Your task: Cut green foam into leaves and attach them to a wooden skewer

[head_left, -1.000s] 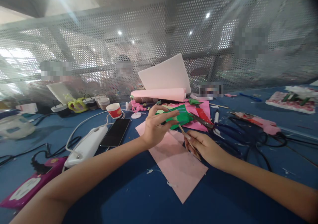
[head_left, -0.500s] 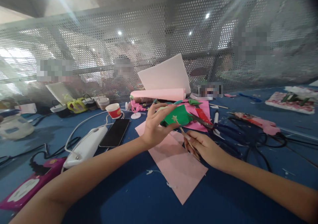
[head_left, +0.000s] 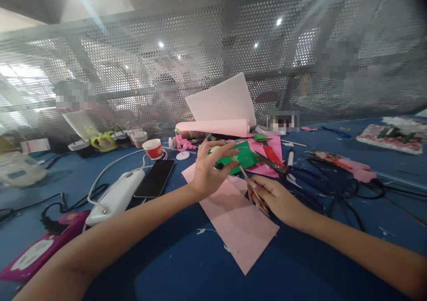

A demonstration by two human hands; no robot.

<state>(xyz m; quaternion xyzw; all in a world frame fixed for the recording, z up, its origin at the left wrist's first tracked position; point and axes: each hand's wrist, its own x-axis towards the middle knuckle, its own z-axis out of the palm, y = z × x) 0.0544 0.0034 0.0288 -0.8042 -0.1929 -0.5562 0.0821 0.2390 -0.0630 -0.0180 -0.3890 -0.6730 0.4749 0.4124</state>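
My right hand is closed around a thin wooden stick that points up and left. By the stick's upper end is a small pale star, partly covered by fingers. My left hand has its thumb and fingertips drawn in around this star. Behind the fingers lies green paper. Beneath both hands, a pale pink sheet rests on the blue table.
Scissors and a pink glue gun lie to the right. On the left are a phone, a white power strip and a red paper cup. A pink roll lies at the back before a perforated screen.
My left fingers have come down and closed in around the star, now covering more of it. My right hand with the stick has hardly moved.
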